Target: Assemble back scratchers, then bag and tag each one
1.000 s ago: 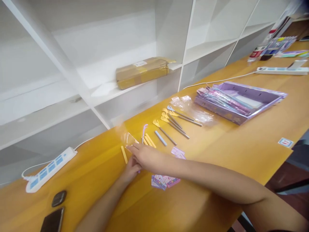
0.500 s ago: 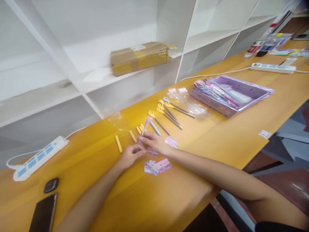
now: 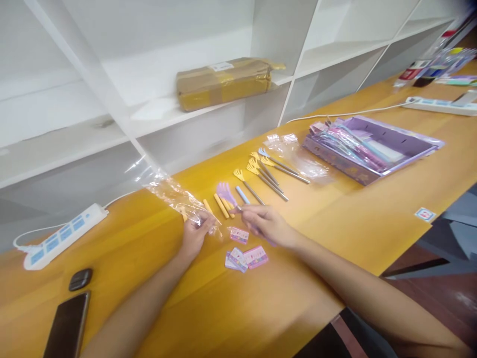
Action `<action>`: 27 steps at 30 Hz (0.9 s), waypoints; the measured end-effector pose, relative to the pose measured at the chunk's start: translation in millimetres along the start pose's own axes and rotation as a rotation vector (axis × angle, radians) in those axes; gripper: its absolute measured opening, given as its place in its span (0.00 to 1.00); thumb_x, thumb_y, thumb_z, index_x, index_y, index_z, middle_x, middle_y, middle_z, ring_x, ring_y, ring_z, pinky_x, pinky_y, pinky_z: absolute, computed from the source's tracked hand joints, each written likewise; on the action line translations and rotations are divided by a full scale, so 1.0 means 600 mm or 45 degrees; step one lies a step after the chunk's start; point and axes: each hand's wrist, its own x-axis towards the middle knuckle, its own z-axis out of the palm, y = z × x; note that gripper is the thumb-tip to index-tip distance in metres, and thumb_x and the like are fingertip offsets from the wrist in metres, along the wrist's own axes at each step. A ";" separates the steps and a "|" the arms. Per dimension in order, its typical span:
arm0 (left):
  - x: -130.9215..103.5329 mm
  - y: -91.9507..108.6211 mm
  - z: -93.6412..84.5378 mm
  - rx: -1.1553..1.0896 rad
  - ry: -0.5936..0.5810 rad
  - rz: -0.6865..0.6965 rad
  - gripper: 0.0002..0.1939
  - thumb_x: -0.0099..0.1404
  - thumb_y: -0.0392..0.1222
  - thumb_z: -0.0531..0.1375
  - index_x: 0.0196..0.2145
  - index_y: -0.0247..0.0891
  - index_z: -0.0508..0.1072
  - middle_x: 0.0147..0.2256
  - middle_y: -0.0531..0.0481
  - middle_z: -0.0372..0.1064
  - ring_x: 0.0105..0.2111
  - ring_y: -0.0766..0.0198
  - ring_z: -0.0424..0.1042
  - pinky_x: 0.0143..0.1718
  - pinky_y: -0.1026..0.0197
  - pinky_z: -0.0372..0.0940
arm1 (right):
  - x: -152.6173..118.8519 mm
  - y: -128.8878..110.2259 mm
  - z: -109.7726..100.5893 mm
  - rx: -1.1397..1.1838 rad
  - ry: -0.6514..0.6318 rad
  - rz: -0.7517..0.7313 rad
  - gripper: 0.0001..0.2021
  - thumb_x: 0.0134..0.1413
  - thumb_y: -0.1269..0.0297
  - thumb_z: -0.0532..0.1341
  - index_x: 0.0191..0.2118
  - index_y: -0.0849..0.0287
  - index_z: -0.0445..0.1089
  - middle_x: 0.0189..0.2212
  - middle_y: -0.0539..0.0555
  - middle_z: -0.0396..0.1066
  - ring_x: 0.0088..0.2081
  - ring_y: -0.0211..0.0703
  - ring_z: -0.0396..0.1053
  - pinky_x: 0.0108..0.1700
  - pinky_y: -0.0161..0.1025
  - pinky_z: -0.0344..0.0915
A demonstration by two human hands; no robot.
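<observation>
My left hand (image 3: 197, 232) is closed on a long clear plastic bag (image 3: 167, 191), which stretches up and left over the table. In my right hand (image 3: 263, 223) is a purple hand-shaped scratcher (image 3: 226, 193), its fingers pointing up and left. Yellow sticks (image 3: 221, 206) and a blue stick (image 3: 242, 194) lie behind my hands. Beyond them are several yellow scratchers (image 3: 257, 175) with metal rods and a blue one (image 3: 274, 158). Small printed cards (image 3: 255, 256) lie in front of my hands, one more (image 3: 239, 235) between them.
A purple tray (image 3: 410, 155) with wrapped items stands at the right, beside clear wrappers (image 3: 294, 149). Power strips (image 3: 67, 237) lie left and far right. A phone (image 3: 67, 325) and black case (image 3: 80, 279) lie front left. A taped parcel (image 3: 225, 84) rests on the shelf.
My hands have moved apart. The clear bag now extends up and left from my left hand, and the purple scratcher is out to the right in my right hand. The view has shifted slightly.
</observation>
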 end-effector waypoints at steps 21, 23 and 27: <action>0.012 0.022 0.014 -0.274 0.181 -0.027 0.19 0.61 0.52 0.73 0.31 0.35 0.73 0.26 0.55 0.71 0.17 0.74 0.64 0.22 0.67 0.65 | -0.010 0.032 -0.009 -1.085 -0.317 -0.157 0.20 0.78 0.56 0.48 0.49 0.61 0.74 0.34 0.57 0.75 0.33 0.42 0.72 0.37 0.37 0.63; 0.012 0.017 0.012 -0.283 0.162 -0.039 0.18 0.61 0.52 0.73 0.33 0.35 0.75 0.27 0.54 0.73 0.17 0.75 0.65 0.22 0.68 0.64 | -0.011 0.033 -0.010 -1.055 -0.290 -0.168 0.20 0.78 0.55 0.48 0.50 0.61 0.74 0.35 0.57 0.76 0.35 0.43 0.73 0.39 0.38 0.65; 0.011 0.011 0.009 -0.279 0.128 -0.059 0.17 0.61 0.51 0.73 0.36 0.35 0.76 0.29 0.52 0.75 0.18 0.75 0.65 0.21 0.69 0.62 | -0.011 0.032 -0.010 -1.008 -0.241 -0.192 0.20 0.78 0.55 0.47 0.53 0.60 0.74 0.40 0.59 0.77 0.40 0.44 0.75 0.43 0.39 0.68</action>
